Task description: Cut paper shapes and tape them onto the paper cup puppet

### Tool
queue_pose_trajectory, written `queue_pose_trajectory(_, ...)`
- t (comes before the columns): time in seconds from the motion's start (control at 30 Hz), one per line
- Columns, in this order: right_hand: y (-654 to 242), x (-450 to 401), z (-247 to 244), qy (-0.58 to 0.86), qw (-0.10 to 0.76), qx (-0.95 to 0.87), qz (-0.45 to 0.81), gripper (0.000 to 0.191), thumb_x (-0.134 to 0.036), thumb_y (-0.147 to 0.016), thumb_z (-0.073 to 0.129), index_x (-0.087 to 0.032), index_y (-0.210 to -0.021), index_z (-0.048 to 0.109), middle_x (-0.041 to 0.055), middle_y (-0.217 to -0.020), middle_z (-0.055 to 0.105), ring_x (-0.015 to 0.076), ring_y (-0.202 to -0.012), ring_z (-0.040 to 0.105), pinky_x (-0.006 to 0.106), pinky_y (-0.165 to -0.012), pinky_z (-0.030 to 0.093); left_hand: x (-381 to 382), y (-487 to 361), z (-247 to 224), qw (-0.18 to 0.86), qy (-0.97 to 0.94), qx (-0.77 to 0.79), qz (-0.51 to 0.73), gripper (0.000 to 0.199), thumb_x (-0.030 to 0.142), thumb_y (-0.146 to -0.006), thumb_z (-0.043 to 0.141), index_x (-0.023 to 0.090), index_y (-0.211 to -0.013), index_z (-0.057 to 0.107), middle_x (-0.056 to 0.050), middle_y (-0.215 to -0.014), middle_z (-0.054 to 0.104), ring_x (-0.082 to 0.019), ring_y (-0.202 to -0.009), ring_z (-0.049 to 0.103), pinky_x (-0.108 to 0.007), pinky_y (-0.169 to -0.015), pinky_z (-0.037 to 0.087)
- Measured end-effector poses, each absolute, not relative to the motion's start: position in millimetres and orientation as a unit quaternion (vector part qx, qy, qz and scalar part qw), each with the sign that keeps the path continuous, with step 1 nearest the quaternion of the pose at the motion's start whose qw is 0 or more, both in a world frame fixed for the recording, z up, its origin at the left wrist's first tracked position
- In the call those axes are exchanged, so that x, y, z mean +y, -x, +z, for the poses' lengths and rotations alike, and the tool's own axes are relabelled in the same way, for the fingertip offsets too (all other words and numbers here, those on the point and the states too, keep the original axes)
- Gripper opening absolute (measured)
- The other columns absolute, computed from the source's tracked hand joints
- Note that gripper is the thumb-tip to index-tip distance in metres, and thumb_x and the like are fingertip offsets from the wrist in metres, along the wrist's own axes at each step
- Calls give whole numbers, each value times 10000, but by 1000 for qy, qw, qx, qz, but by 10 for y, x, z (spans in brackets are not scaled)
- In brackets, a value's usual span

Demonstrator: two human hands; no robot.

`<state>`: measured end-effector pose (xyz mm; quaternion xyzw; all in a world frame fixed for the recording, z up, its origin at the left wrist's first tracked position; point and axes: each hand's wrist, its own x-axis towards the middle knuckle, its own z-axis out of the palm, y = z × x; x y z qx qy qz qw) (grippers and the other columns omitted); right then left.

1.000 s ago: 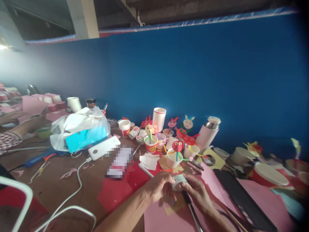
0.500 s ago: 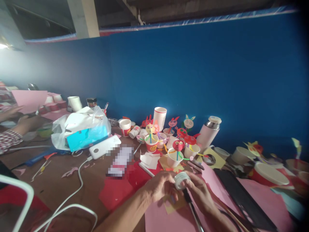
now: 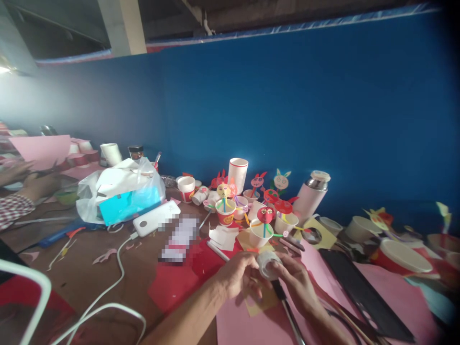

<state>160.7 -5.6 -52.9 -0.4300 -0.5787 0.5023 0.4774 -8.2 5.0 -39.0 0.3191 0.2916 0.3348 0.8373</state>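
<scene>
The left hand and right hand pinch a white roll tightly; pink paper lies below; some cups stand behind

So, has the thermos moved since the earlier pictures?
No. The thermos keeps the same gap and lean beside the tall cup; both shift alike in the picture, so only the view has shifted slightly.
</scene>
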Motion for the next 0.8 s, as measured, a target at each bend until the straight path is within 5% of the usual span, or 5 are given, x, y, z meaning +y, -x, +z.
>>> queue_pose_trajectory(0.17, -1582, -88, -478, 450, 470, -583, 486, 236, -375, -766, 636, -211, -927, 686, 42, -851, 700, 223, -796, 620, 302, -719, 479, 69, 55, -455, 834, -311, 301, 343, 450, 459, -694, 590, 68, -917, 571, -77, -691, 585, -151, -505, 563, -242, -403, 414)
queue_pose_trajectory(0.4, -1548, -125, -547, 370, 505, -489, 607, 296, -387, -803, 591, -239, -1056, 631, -5, -763, 625, 158, -656, 532, 291, -666, 436, 124, 71, -485, 855, -243, 271, 368, 452, 499, -788, 517, 69, -912, 576, -71, -679, 601, -121, -517, 553, -216, -467, 386)
queue_pose_trajectory(0.8, -1453, -165, -407, 299, 514, -455, 663, 87, -291, -770, 538, -206, -784, 552, -8, -649, 576, 164, -597, 543, 293, -611, 422, 75, 41, -501, 837, -310, 228, 389, 375, 468, -762, 568, 149, -932, 472, -73, -719, 618, -157, -536, 588, -219, -452, 392)
